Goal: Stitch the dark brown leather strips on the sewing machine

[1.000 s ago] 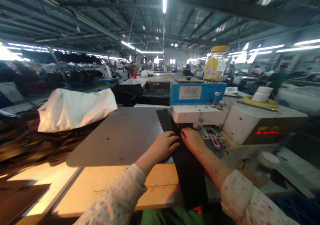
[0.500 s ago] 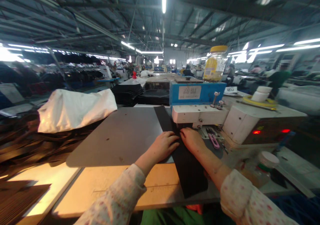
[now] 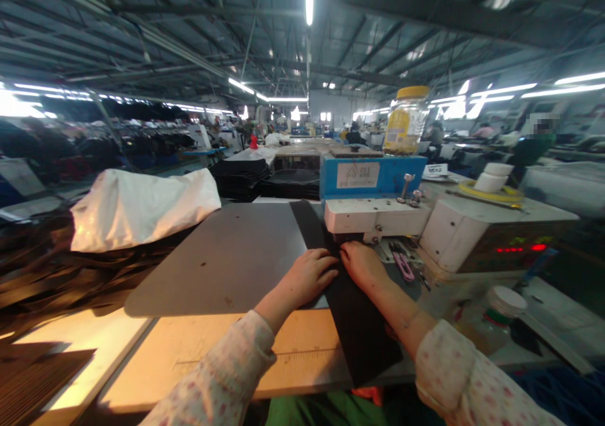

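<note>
A long black strip of fabric-like material [image 3: 362, 325] runs from under the machine's head down past the table's front edge. My left hand [image 3: 312, 271] lies on its left side, fingers stretched forward and the thumb apart, pressing the strip down. Close by, my right hand [image 3: 362, 263] has bent fingers closed at the strip's right edge, just below the white machine head [image 3: 375, 217]; its fingertips are partly hidden. Pink-handled thread snips [image 3: 404, 267] lie beside the right hand. Under the left forearm is a smooth grey metal plate [image 3: 227, 256].
A white cloth [image 3: 146, 208] covers brown strips [image 3: 108, 275] at the left. Behind the plate are black stacked pieces [image 3: 240, 177]. A control box [image 3: 491, 237] with red digits stands right, near a lidded jar [image 3: 503, 309]. A yellow-capped jar [image 3: 405, 123] tops the blue machine.
The strip's near end has shifted slightly toward me and to the right. Both hands stay in nearly the same place. The red digits on the control box look different.
</note>
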`<state>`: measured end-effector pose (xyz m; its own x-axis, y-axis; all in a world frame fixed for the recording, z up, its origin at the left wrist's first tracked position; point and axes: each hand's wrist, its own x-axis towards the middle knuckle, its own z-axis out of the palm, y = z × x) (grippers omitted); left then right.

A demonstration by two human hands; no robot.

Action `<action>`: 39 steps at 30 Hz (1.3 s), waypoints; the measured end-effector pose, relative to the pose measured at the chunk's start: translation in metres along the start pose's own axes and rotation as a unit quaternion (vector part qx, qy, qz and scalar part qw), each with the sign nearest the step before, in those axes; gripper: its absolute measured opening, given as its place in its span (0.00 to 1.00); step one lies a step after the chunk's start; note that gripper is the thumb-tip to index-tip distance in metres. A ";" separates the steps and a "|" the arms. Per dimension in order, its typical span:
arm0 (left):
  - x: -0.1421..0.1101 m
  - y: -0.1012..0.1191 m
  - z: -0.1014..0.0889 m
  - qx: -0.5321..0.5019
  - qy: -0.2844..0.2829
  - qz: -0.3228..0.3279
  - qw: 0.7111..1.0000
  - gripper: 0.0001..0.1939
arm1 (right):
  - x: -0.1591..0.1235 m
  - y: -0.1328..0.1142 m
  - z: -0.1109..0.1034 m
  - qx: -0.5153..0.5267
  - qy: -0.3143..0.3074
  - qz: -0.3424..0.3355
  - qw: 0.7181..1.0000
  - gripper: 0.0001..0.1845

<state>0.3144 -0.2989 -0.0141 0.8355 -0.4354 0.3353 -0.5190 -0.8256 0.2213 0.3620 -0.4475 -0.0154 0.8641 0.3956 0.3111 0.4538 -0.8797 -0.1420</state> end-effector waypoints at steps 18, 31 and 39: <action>0.003 -0.003 0.000 -0.010 -0.015 0.007 1.000 0.15 | -0.001 -0.001 0.002 -0.017 0.000 -0.005 1.000 0.13; 0.011 -0.016 -0.004 -0.045 -0.039 -0.003 0.998 0.17 | 0.000 0.000 0.002 -0.020 -0.004 -0.010 1.000 0.12; 0.022 -0.030 0.001 -0.016 -0.023 0.000 1.000 0.18 | 0.000 -0.003 -0.001 -0.033 -0.007 -0.006 0.999 0.12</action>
<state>0.3487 -0.2842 -0.0142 0.8429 -0.4515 0.2928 -0.5234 -0.8144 0.2506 0.3607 -0.4449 -0.0135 0.8620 0.4091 0.2993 0.4487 -0.8905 -0.0753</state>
